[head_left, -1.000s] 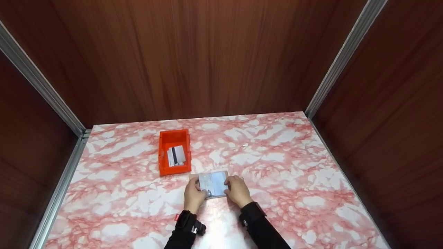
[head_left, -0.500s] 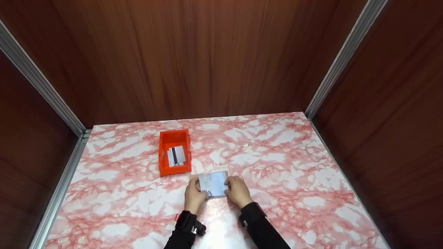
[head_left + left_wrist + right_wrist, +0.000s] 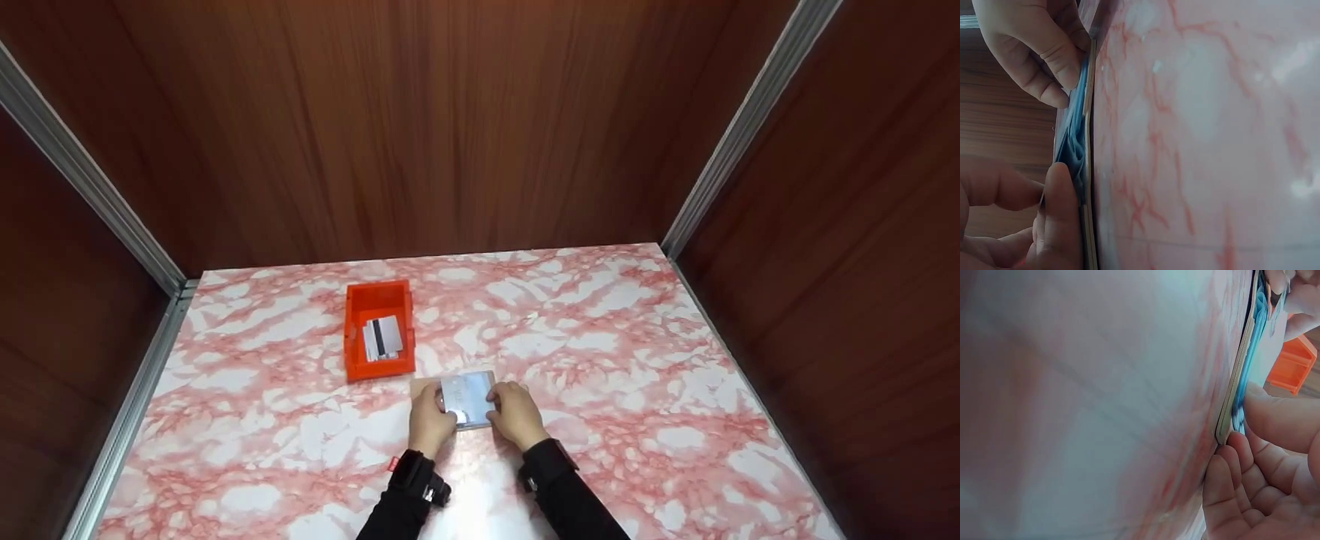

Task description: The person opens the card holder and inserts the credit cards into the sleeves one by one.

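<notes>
A card holder (image 3: 422,384) with a brown cover and bluish clear sleeves (image 3: 477,391) lies open on the table in front of me. My left hand (image 3: 430,426) pinches a thin pale card (image 3: 452,396) between thumb and fingers at the holder's left part. The card's right part overlaps the clear sleeve, and glare hides its exact edge. At the right side, my right hand (image 3: 517,412) pinches the holder's sleeves. In the left wrist view the sleeves (image 3: 1077,140) bulge and ripple between both hands. The right wrist view shows the brown cover's edge (image 3: 1233,394) beneath the layers.
An orange bin (image 3: 378,370) stands behind the holder to the left. It contains several cards (image 3: 384,337), the top one with a dark stripe. The table (image 3: 600,360) has a red and white marbled surface, with brown wood-look walls (image 3: 450,135) at the back and sides.
My left hand has shifted a little to the right, pushing the card further across the sleeve. More of the brown cover shows at the left. My right hand has stayed in place.
</notes>
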Motion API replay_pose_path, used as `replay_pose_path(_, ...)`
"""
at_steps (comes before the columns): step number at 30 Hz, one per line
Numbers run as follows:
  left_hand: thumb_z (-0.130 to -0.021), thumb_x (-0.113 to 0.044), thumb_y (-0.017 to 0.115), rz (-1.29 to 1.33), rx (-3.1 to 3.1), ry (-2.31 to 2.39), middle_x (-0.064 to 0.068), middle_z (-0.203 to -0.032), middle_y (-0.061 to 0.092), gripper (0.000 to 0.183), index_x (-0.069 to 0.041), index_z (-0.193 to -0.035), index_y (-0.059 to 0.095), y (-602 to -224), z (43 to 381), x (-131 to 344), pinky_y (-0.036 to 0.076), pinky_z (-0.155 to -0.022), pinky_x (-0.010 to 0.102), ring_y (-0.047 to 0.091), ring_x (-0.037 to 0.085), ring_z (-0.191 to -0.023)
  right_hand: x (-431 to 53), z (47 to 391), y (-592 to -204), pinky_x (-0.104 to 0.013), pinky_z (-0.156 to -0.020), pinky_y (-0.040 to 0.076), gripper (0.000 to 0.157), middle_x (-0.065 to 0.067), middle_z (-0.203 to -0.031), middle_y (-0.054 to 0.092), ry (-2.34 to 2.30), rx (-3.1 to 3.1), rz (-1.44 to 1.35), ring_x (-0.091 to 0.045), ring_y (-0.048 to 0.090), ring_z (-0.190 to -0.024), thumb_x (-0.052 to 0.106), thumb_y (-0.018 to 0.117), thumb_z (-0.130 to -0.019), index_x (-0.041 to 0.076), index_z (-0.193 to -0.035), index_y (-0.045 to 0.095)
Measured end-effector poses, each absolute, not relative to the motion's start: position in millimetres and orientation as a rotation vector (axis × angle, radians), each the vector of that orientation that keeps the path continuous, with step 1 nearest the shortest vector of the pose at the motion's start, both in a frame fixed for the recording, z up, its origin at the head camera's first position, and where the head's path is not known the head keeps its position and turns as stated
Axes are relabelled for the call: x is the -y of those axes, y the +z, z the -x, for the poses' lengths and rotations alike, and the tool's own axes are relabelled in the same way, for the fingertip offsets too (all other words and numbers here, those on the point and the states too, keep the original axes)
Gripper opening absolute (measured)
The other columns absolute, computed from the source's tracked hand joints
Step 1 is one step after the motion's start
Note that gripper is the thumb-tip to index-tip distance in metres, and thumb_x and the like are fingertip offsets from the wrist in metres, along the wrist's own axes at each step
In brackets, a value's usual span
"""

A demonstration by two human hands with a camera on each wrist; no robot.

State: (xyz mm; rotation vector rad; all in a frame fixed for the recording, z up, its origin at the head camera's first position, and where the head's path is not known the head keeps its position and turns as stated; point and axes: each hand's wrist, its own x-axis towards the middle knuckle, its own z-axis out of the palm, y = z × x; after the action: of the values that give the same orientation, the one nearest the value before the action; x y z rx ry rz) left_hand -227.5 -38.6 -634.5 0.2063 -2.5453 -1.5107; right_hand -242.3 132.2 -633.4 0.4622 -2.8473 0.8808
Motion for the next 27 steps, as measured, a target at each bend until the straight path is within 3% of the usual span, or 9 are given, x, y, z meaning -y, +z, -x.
replay_pose_path(4, -0.064, 0.012, 0.060, -0.166, 2.575, -1.454, 0.010, -0.078, 0.059, 0.054, 0.011, -0.118, 0.060, -634.1, 227.4, 34.7, 0.047, -0.068, 0.040, 0.054, 0.024, -0.071, -131.6, 242.2, -632.7, -0.040, -0.074, 0.046, 0.025, -0.005, -0.083, 0.057, 0.899, 2.855, -0.444, -0.024, 0.053, -0.081, 0.001, 0.079, -0.074, 0.005, -0.092, 0.063)
replay_pose_path(8, -0.066, 0.010, 0.061, -0.142, 2.616, -1.380, 0.004, -0.070, 0.056, 0.049, 0.008, -0.114, 0.061, -633.7, 227.0, 31.3, 0.046, -0.064, 0.039, 0.053, 0.023, -0.066, -131.3, 242.1, -632.3, -0.040, -0.075, 0.047, 0.024, -0.007, -0.085, 0.059, 0.904, 2.859, -0.434, -0.025, 0.055, -0.082, 0.001, 0.079, -0.075, 0.004, -0.093, 0.062)
replay_pose_path(20, -0.065, 0.012, 0.063, -0.105, 2.651, -1.289, 0.010, -0.074, 0.059, 0.036, 0.009, -0.101, 0.065, -632.9, 229.9, 25.2, 0.048, -0.068, 0.045, 0.057, 0.030, -0.073, -131.4, 240.9, -632.3, -0.040, -0.077, 0.047, 0.024, -0.008, -0.087, 0.060, 0.882, 2.852, -0.447, -0.027, 0.056, -0.084, -0.001, 0.078, -0.076, 0.004, -0.093, 0.062)
replay_pose_path(27, -0.066, 0.009, 0.066, -0.062, 2.685, -1.244, 0.016, -0.083, 0.061, 0.042, 0.010, -0.109, 0.066, -632.3, 230.1, 22.1, 0.049, -0.074, 0.048, 0.059, 0.035, -0.083, -131.2, 240.2, -630.6, -0.039, -0.077, 0.047, 0.024, -0.005, -0.084, 0.059, 0.863, 2.858, -0.443, -0.025, 0.057, -0.082, -0.001, 0.078, -0.076, 0.004, -0.093, 0.062)
